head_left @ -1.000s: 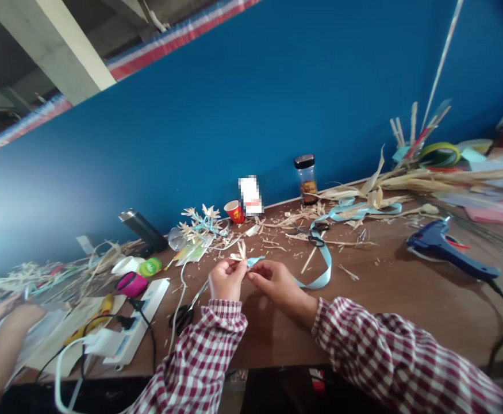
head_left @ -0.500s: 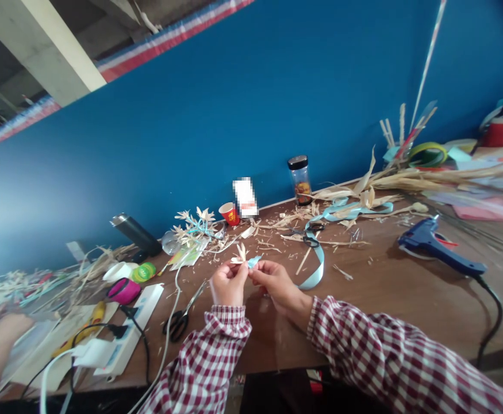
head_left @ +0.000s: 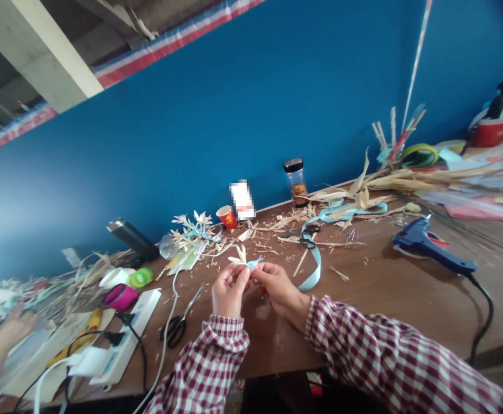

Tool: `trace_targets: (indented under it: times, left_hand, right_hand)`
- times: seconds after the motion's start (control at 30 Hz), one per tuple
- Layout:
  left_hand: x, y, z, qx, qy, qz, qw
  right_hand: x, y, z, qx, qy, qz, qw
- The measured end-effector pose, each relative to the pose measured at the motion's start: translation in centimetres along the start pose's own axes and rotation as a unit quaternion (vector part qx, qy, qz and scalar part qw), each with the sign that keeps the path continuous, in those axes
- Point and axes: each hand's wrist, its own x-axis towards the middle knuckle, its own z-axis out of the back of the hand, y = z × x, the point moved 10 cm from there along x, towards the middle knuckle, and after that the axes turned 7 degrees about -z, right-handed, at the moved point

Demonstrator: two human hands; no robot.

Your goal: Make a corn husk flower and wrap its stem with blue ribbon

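Note:
My left hand (head_left: pixel 227 294) pinches a small pale flower (head_left: pixel 238 256), apparently made of dried husk, its petals pointing up and left. At its base sits a short piece of light blue ribbon (head_left: pixel 254 263), which my right hand (head_left: pixel 280 288) pinches between thumb and fingers. Both hands are close together above the brown table. Left of them lie black-handled scissors (head_left: pixel 176 328), partly open. Beyond my right hand, a longer light blue ribbon (head_left: pixel 314 270) curls across the table, with small dark scissors (head_left: pixel 308 241) on it.
A blue glue gun (head_left: pixel 432 244) rests at right, its cord trailing down. At left are a white power strip (head_left: pixel 126 339), cables and another person's hand (head_left: pixel 18 328). Finished-looking husk flowers (head_left: pixel 195 229), a red paper cup (head_left: pixel 226 217) and a jar (head_left: pixel 295 183) stand toward the blue wall.
The flower has tilted left in my fingers, showing its petals more spread. The other person's hand at far left has shifted, and a pale sheet-like piece appears there. The view has turned slightly.

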Motion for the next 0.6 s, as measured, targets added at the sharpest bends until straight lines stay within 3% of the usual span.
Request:
trace_targets:
  times: [0.2,0.37,0.6]
  left_hand:
    - [0.1,1.3,0.9,0.017,0.009,0.069,0.997]
    - [0.1,1.4,0.5,-0.023,0.037,0.117,0.992]
    - [0.0,1.0,0.8,-0.022,0.027,0.125,0.991]
  right_hand:
    - [0.0,0.5,-0.4,-0.006,0.018,0.005,1.000]
    - [0.0,0.2,-0.8,0.004,0.046,-0.011,0.999]
    - [-0.1,0.2,-1.2,-0.002,0.070,-0.025,0.997]
